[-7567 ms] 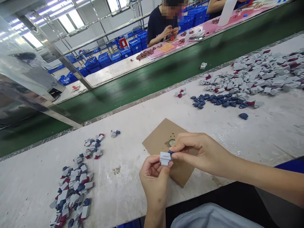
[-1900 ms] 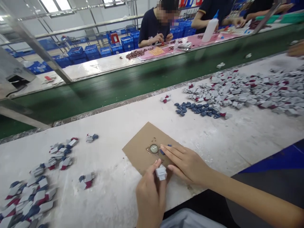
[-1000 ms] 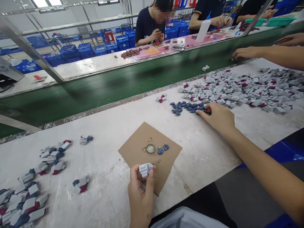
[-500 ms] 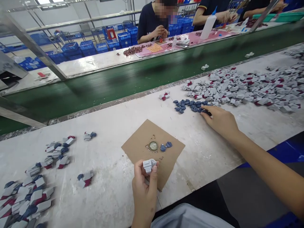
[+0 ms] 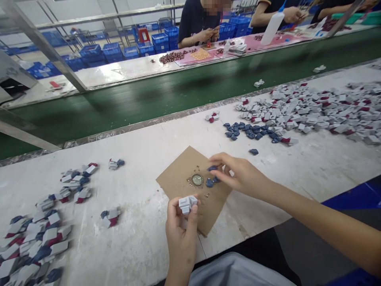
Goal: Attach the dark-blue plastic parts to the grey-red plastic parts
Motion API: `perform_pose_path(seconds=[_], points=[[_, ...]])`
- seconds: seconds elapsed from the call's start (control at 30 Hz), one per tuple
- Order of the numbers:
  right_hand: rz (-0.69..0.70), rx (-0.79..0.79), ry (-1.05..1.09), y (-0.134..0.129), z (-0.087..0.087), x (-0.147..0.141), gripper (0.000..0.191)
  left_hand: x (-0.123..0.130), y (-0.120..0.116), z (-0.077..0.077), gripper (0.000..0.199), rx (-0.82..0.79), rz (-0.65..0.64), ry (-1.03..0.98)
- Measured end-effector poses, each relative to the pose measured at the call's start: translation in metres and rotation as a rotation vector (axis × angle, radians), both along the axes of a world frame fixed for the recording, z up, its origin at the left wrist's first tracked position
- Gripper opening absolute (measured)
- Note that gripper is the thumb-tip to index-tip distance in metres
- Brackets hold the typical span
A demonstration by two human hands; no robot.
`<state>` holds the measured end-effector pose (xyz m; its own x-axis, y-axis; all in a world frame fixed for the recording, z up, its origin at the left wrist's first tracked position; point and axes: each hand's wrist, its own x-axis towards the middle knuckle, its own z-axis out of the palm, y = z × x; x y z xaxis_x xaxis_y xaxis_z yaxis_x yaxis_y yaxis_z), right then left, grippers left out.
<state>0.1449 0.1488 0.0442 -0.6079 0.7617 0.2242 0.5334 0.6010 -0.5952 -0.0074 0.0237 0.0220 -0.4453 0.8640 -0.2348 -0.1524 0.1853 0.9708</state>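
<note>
Between the thumb and fingers of my left hand point(image 5: 183, 226) is a light grey block piece point(image 5: 187, 204), over the near corner of a brown cardboard square point(image 5: 175, 174). My right hand point(image 5: 238, 174) pinches a small dark blue piece point(image 5: 212, 168) above the cardboard's right side. On the cardboard lie a round metal-rimmed cup point(image 5: 197, 180), tiny brownish bits around it, and blue pieces point(image 5: 209, 182) just below my right fingertips. Further right, a group of blue pieces point(image 5: 251, 131) lies on the table, with one blue piece point(image 5: 253, 151) apart.
Grey and red pieces point(image 5: 321, 107) form a large pile at the right. Assembled grey, red and blue clusters point(image 5: 38, 238) lie at the left. Beyond the table runs a green conveyor belt point(image 5: 143, 97). Across it, a person point(image 5: 196, 26) works near a white bottle point(image 5: 272, 29).
My right hand has moved left from the group of blue pieces to above the cardboard, carrying a blue piece. A single blue piece now lies apart. My left hand still holds the grey piece.
</note>
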Motion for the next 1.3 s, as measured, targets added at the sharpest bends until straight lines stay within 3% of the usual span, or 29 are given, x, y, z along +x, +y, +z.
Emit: perform_pose_path(seconds=[0.13,0.23,0.4,0.63,0.83,1.03,1.1,1.17,1.3], points=[[0.206,0.11,-0.062,0.0,-0.009,-0.018,0.022,-0.005,0.001,0.001,0.024,0.008,0.105,-0.085],[0.27,0.221,-0.147,0.001,-0.015,-0.023,0.026,-0.006,0.002,0.002,0.022,0.008,0.14,-0.165],[0.287,0.421,-0.332,-0.002,-0.013,-0.03,0.022,-0.007,0.001,0.003,0.021,0.024,0.121,-0.203],[0.426,0.535,-0.484,-0.002,-0.006,-0.036,0.02,-0.009,0.001,0.0,0.017,-0.001,0.017,-0.119],[0.442,0.25,-0.519,0.004,0.009,-0.038,0.018,-0.009,0.005,-0.002,0.014,-0.045,-0.168,0.038],[0.193,-0.321,-0.083,-0.004,0.027,-0.032,0.018,-0.009,0.004,0.004,0.017,0.035,-0.025,-0.257],[0.16,-0.436,0.029,-0.013,0.033,-0.03,0.019,-0.008,0.003,0.007,0.019,0.044,-0.001,-0.376],[0.152,-0.444,0.098,-0.022,0.038,-0.028,0.017,-0.006,0.002,0.009,0.018,0.046,0.025,-0.471],[0.169,-0.281,0.144,-0.034,0.044,-0.026,0.012,-0.002,0.0,0.011,0.021,0.032,0.077,-0.56]])
